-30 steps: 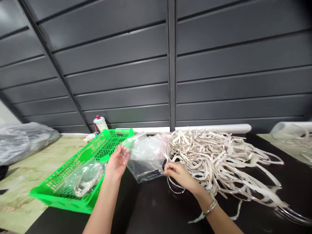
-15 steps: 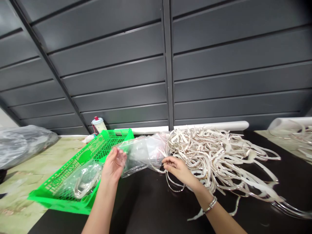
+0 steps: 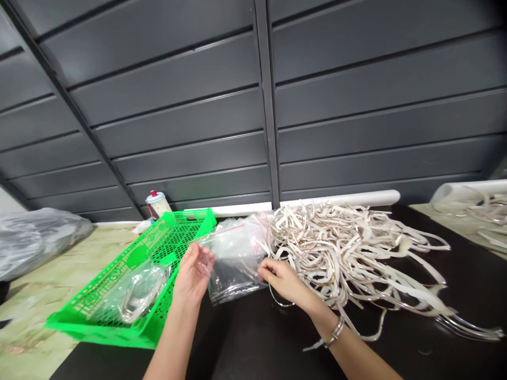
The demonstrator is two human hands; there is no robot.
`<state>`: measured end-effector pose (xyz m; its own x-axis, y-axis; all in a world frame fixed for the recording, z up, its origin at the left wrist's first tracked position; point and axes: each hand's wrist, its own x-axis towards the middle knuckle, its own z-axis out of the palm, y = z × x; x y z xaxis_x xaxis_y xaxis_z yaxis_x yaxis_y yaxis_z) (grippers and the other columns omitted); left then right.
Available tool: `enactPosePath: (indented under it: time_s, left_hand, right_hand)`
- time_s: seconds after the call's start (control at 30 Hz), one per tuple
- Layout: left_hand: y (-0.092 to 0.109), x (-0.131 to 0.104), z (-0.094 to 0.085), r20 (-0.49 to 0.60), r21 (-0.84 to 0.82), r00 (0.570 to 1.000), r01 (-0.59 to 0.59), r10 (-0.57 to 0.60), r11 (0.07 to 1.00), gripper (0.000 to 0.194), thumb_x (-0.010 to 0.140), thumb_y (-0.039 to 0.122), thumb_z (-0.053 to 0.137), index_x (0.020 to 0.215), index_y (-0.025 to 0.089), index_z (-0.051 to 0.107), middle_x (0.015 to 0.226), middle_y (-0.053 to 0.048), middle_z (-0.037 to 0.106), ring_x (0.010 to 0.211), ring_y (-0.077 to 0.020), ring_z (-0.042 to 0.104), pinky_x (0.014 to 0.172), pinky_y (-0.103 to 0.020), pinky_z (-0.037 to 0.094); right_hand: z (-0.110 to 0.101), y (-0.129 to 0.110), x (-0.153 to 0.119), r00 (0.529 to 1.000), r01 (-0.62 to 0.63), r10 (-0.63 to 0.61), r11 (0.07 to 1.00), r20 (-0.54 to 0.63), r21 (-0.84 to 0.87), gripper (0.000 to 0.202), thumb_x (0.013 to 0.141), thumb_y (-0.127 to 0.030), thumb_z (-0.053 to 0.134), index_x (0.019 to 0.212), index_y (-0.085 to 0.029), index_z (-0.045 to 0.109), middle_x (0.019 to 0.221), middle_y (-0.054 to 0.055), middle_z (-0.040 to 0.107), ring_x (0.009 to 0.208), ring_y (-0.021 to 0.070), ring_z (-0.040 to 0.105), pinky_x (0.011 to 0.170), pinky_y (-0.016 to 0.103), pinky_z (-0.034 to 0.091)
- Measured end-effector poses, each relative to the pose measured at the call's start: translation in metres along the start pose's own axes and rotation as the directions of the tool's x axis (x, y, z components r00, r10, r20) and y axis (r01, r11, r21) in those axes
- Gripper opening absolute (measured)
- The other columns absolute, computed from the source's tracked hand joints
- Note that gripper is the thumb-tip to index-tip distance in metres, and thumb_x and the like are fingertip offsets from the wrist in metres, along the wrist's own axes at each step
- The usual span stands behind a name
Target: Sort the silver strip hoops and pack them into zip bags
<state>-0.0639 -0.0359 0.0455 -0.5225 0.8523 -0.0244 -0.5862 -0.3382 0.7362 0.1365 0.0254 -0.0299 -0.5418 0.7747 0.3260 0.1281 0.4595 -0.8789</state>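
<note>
A clear zip bag (image 3: 233, 272) with a red line along its top stretches between my hands, low over the black table. My left hand (image 3: 196, 272) grips its left edge, fingers curled with the palm turned up. At the bag's right edge, my right hand (image 3: 281, 279) pinches the plastic between thumb and fingertips. More clear bags (image 3: 253, 227) lie behind it. Just right of my right hand spreads a tangled heap of white and silvery strips (image 3: 336, 248); a bracelet is on that wrist.
On the left stands a green plastic basket (image 3: 144, 336) with a bagged, curled silvery strip (image 3: 134, 301) in it. Behind the basket is a cup with a red cap (image 3: 157, 203). White rolls (image 3: 356, 198) lie along the grey panelled wall (image 3: 190, 105). A plastic-wrapped bundle (image 3: 39, 237) sits far left.
My right hand has closed on the bag's right edge. The bag has come forward and spread out flatter between my hands. My left hand has shifted slightly right.
</note>
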Motion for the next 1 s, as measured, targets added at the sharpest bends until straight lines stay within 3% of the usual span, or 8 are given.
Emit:
enactPosePath:
  time_s: [0.2, 0.37, 0.57, 0.73, 0.8, 0.87, 0.93, 1.0]
  left_hand:
    - [0.000, -0.001, -0.002, -0.040, -0.034, 0.999, 0.009, -0.010, 0.999, 0.019, 0.083, 0.012, 0.059, 0.064, 0.016, 0.060, 0.053, 0.002, 0.063, 0.046, -0.0102, 0.062, 0.050, -0.020, 0.056]
    - [-0.001, -0.003, -0.002, -0.050, -0.071, 0.998, 0.023, -0.026, 0.997, 0.026, 0.087, 0.010, 0.050, 0.065, 0.015, 0.061, 0.053, 0.002, 0.063, 0.045, -0.0103, 0.061, 0.048, -0.021, 0.055]
    - [-0.002, -0.006, -0.002, -0.078, -0.100, 0.995, 0.051, -0.059, 0.994, 0.029, 0.089, 0.009, 0.048, 0.064, 0.015, 0.060, 0.053, 0.002, 0.062, 0.045, -0.0103, 0.061, 0.048, -0.021, 0.055]
    - [-0.002, -0.006, -0.008, -0.044, -0.064, 0.996, 0.070, -0.073, 0.995, 0.016, 0.083, 0.012, 0.059, 0.067, 0.016, 0.060, 0.055, 0.003, 0.064, 0.046, -0.0103, 0.062, 0.052, -0.021, 0.054]
    - [0.000, -0.002, -0.015, -0.028, 0.061, 1.000, 0.001, 0.000, 0.998, 0.007, 0.075, 0.016, 0.069, 0.076, 0.017, 0.062, 0.062, 0.001, 0.068, 0.052, -0.0131, 0.065, 0.055, -0.023, 0.055]
    - [0.004, 0.002, -0.023, 0.017, 0.232, 0.984, -0.176, 0.177, 0.956, 0.025, 0.067, 0.022, 0.076, 0.088, 0.019, 0.064, 0.073, 0.000, 0.071, 0.061, -0.0153, 0.068, 0.061, -0.024, 0.054]
    - [0.009, 0.005, -0.029, 0.129, 0.409, 0.934, -0.356, 0.334, 0.840, 0.035, 0.062, 0.029, 0.080, 0.093, 0.020, 0.066, 0.080, -0.002, 0.072, 0.071, -0.0156, 0.068, 0.068, -0.022, 0.052]
    - [0.014, 0.005, -0.032, 0.281, 0.566, 0.904, -0.427, 0.322, 0.705, 0.039, 0.059, 0.034, 0.081, 0.092, 0.018, 0.069, 0.083, -0.006, 0.072, 0.077, -0.0166, 0.066, 0.074, -0.021, 0.049]
  right_hand:
    - [0.000, 0.006, 0.002, 0.999, -0.039, 0.039, 0.996, 0.005, 0.083, 0.015, 0.074, -0.020, 0.062, 0.087, -0.017, 0.067, 0.086, 0.004, 0.068, 0.079, 0.0173, 0.062, 0.072, 0.026, 0.046]
    - [0.004, 0.005, 0.001, 1.000, 0.013, -0.013, 1.000, 0.022, -0.010, 0.014, 0.078, -0.017, 0.056, 0.068, -0.017, 0.066, 0.072, 0.002, 0.067, 0.071, 0.0160, 0.061, 0.069, 0.026, 0.044]
    - [0.004, 0.003, 0.000, 0.999, -0.032, 0.030, 0.998, 0.035, 0.061, 0.007, 0.076, -0.020, 0.060, 0.078, -0.018, 0.066, 0.075, 0.000, 0.068, 0.074, 0.0163, 0.062, 0.068, 0.025, 0.045]
    - [0.004, 0.000, -0.002, 0.999, 0.042, -0.043, 0.997, -0.017, -0.071, 0.015, 0.084, -0.020, 0.051, 0.071, -0.020, 0.060, 0.067, -0.002, 0.062, 0.065, 0.0138, 0.057, 0.064, 0.024, 0.042]
    - [0.004, -0.001, -0.003, 0.996, 0.049, -0.055, 0.995, -0.066, -0.087, 0.016, 0.087, -0.021, 0.045, 0.076, -0.021, 0.057, 0.069, -0.002, 0.062, 0.065, 0.0138, 0.057, 0.064, 0.024, 0.042]
    - [0.004, -0.003, -0.005, 0.993, 0.073, -0.082, 0.992, -0.085, -0.107, 0.017, 0.089, -0.019, 0.042, 0.077, -0.021, 0.054, 0.071, -0.001, 0.063, 0.067, 0.0142, 0.058, 0.065, 0.024, 0.041]
    - [0.005, -0.005, -0.007, 0.992, 0.090, -0.101, 0.985, -0.069, -0.148, 0.017, 0.089, -0.018, 0.040, 0.078, -0.022, 0.052, 0.070, -0.001, 0.061, 0.066, 0.0146, 0.057, 0.064, 0.024, 0.040]
    - [0.006, -0.007, -0.008, 0.994, 0.093, -0.103, 0.979, -0.045, -0.179, 0.017, 0.089, -0.017, 0.039, 0.078, -0.022, 0.051, 0.068, -0.001, 0.059, 0.064, 0.0148, 0.057, 0.062, 0.024, 0.039]
